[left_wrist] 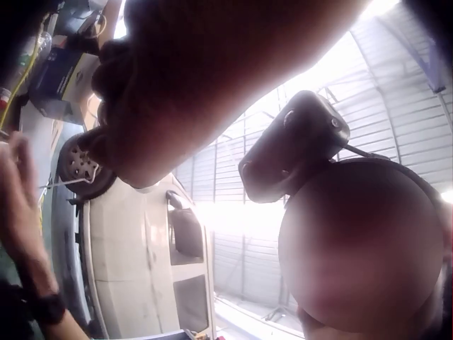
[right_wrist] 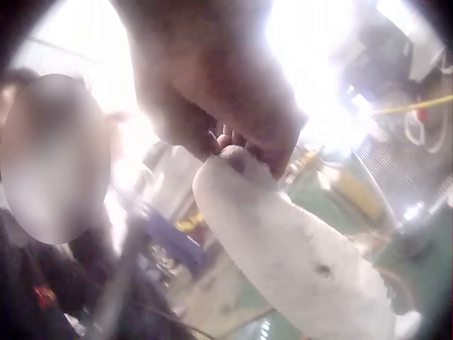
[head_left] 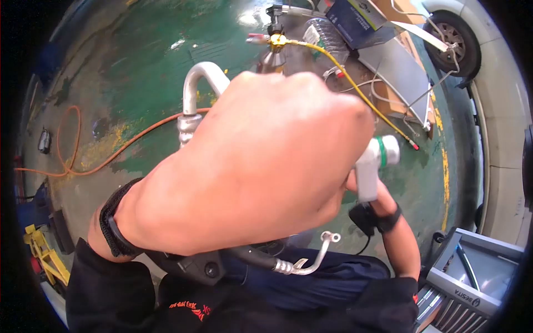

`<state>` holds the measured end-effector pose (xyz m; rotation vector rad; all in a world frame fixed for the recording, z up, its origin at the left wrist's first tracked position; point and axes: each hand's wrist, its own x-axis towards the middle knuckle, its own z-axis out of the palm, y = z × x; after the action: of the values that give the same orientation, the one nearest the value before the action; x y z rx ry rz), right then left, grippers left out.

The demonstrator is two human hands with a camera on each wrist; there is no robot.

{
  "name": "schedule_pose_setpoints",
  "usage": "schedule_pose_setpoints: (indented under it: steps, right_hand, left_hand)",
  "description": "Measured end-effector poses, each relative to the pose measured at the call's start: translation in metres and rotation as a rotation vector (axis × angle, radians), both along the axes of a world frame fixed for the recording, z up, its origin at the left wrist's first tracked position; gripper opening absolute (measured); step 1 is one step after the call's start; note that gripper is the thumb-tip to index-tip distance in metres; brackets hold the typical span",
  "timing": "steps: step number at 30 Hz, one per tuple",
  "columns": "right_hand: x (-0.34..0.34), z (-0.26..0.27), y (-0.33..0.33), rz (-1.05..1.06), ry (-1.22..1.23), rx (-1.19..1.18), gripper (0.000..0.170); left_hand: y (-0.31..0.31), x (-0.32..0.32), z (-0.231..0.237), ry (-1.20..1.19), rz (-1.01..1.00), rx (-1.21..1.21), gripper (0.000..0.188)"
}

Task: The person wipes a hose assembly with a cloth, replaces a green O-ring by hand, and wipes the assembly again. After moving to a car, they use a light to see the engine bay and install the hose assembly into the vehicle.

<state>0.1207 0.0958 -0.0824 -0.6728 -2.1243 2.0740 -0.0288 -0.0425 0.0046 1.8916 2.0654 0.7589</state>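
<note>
My left hand [head_left: 250, 161] is raised close to the head camera in a fist. From its thumb side sticks out a silver metal pipe fitting [head_left: 366, 175] with a green ring. A bent silver pipe [head_left: 205, 72] rises behind the fist. The right hand [left_wrist: 18, 219] appears blurred at the edge of the left wrist view; in the head view the fist mostly hides it, close below the fitting. In the right wrist view, curled fingers [right_wrist: 237, 138] meet the end of a pale rounded tube-like shape [right_wrist: 297, 255]. I cannot tell how the right fingers hold it.
Over the lap lies a black hose with a metal end [head_left: 300, 269]. Ahead are a yellow hose [head_left: 338, 66], a large bottle [head_left: 325, 36] and a blue box [head_left: 355, 22]. A tool cart [head_left: 472, 299] stands at right, near a car wheel [head_left: 452, 44]. An orange hose [head_left: 133, 139] crosses the floor.
</note>
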Motion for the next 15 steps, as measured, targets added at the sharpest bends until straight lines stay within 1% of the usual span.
schedule_pose_setpoints:
  steps: [1,3,4,5,7,8,10,11,12,13,15]
  right_hand:
    - [0.008,0.011,0.012,-0.052,-0.037,-0.156,0.012]
    - [0.023,0.043,0.018,-0.014,0.206,0.033,0.014]
    - [0.026,0.060,0.014,-0.011,0.324,-0.009,0.015]
    - [0.029,0.072,0.010,-0.050,0.363,-0.004,0.016]
    - [0.033,0.087,0.004,-0.098,0.422,-0.065,0.016]
    - [0.033,0.091,0.001,-0.093,0.422,-0.048,0.016]
    - [0.029,0.096,-0.007,-0.252,0.430,0.157,0.018]
    - [0.025,0.097,-0.011,-0.244,0.434,0.159,0.018]
    - [0.022,0.098,-0.014,-0.287,0.466,0.304,0.019]
    - [0.020,0.100,-0.016,-0.327,0.496,0.448,0.020]
    - [0.020,0.101,-0.017,-0.291,0.516,0.481,0.023]
  left_hand:
    - [0.002,-0.001,0.000,-0.004,-0.005,0.023,0.031]
    - [0.007,0.000,0.002,-0.066,-0.045,-0.017,0.031]
    - [0.009,0.001,0.003,-0.045,-0.060,-0.034,0.034]
    - [0.011,0.003,0.004,-0.050,-0.076,-0.002,0.034]
    - [0.015,0.008,0.004,-0.051,-0.067,-0.027,0.039]
    - [0.016,0.010,0.000,-0.022,-0.091,0.022,0.045]
    - [0.018,0.013,-0.001,-0.037,-0.096,0.035,0.047]
    - [0.018,0.013,-0.002,-0.051,-0.103,0.035,0.049]
    - [0.019,0.014,-0.001,-0.062,-0.116,0.025,0.054]
    - [0.018,0.014,0.000,-0.060,-0.105,0.028,0.054]
    - [0.016,0.016,0.001,-0.028,-0.133,0.056,0.057]
